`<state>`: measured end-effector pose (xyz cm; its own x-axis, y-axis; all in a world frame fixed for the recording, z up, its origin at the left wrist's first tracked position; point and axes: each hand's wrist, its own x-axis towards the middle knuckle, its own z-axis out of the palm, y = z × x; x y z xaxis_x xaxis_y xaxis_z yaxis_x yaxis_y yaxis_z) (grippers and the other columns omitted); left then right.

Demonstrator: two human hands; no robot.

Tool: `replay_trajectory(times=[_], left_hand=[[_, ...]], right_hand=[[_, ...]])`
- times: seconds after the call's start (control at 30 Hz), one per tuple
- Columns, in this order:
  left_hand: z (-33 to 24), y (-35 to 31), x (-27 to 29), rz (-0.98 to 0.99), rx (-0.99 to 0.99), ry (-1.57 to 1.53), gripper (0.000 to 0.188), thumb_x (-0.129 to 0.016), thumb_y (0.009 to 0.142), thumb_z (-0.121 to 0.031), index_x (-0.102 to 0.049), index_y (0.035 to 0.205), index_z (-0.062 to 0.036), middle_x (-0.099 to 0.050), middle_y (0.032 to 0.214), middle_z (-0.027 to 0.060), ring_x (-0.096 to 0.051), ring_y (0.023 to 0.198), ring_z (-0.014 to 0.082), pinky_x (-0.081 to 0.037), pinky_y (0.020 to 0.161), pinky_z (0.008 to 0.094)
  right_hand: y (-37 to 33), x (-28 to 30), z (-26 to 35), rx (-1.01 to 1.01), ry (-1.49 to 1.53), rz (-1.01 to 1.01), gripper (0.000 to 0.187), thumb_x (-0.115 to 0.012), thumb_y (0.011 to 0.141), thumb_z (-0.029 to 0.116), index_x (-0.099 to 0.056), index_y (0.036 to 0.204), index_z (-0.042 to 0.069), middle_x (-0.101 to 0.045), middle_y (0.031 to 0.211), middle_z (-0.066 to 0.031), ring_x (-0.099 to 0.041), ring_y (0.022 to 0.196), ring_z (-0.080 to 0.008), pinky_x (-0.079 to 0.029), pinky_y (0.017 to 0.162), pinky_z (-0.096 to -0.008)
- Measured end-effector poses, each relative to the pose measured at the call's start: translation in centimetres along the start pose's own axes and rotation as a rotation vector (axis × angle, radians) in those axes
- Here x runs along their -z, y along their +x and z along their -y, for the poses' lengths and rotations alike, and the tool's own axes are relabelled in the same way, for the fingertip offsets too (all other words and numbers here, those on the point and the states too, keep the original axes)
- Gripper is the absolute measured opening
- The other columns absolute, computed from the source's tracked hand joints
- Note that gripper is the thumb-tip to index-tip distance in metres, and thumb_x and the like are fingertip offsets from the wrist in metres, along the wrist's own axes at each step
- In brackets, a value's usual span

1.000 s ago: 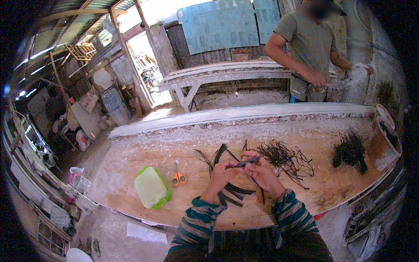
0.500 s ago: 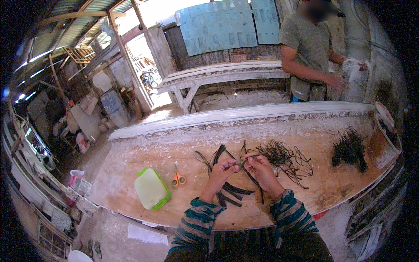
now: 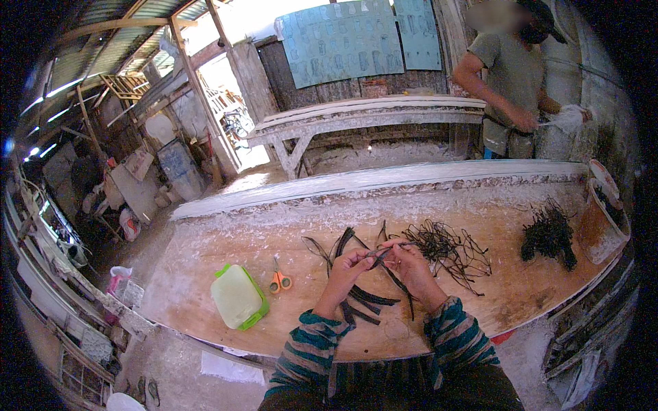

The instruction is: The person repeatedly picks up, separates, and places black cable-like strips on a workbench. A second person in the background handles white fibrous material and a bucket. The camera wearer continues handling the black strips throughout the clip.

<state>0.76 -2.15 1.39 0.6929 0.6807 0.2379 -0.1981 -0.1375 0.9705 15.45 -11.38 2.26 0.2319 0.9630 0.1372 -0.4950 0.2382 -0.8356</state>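
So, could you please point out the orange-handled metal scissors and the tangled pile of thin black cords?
Orange-handled metal scissors [image 3: 278, 276]: head view, where the handles meet.
Tangled pile of thin black cords [image 3: 443, 246]: head view, near its middle.

Co-worker [image 3: 513, 79] — farther right, bench [image 3: 370, 115] — more exposed

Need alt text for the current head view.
Left hand and right hand pinch a dark strip above a wooden table. Orange-handled scissors and a green-edged container lie left, tangled black cords right. Beyond, a co-worker handles white strands.
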Motion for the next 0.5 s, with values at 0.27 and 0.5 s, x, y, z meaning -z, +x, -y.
replay_trajectory(times=[0.27, 0.5], left_hand=[[0.1, 0.2, 0.2, -0.147, 0.053, 0.015, 0.018, -0.058, 0.083, -0.013, -0.059, 0.096, -0.001, -0.06, 0.082, 0.0002, -0.053, 0.072, 0.0066, -0.041, 0.065, 0.0201], [0.5, 0.5, 0.4, -0.242, 0.098, 0.005, 0.014, -0.058, 0.082, -0.014, -0.06, 0.088, -0.0015, -0.059, 0.076, 0.0003, -0.049, 0.065, 0.0067, -0.04, 0.06, 0.0201]], right_hand=[[-0.1, 0.0, 0.3, 0.097, 0.179, 0.04, 0.021, -0.049, 0.088, 0.014, -0.054, 0.106, 0.004, -0.058, 0.098, -0.0045, -0.054, 0.091, -0.0131, -0.043, 0.078, -0.0262], [0.1, 0.8, -0.6, 0.163, 0.142, 0.14, 0.024, -0.05, 0.087, 0.011, -0.053, 0.11, 0.003, -0.058, 0.101, -0.0057, -0.054, 0.093, -0.0132, -0.042, 0.08, -0.0267]])
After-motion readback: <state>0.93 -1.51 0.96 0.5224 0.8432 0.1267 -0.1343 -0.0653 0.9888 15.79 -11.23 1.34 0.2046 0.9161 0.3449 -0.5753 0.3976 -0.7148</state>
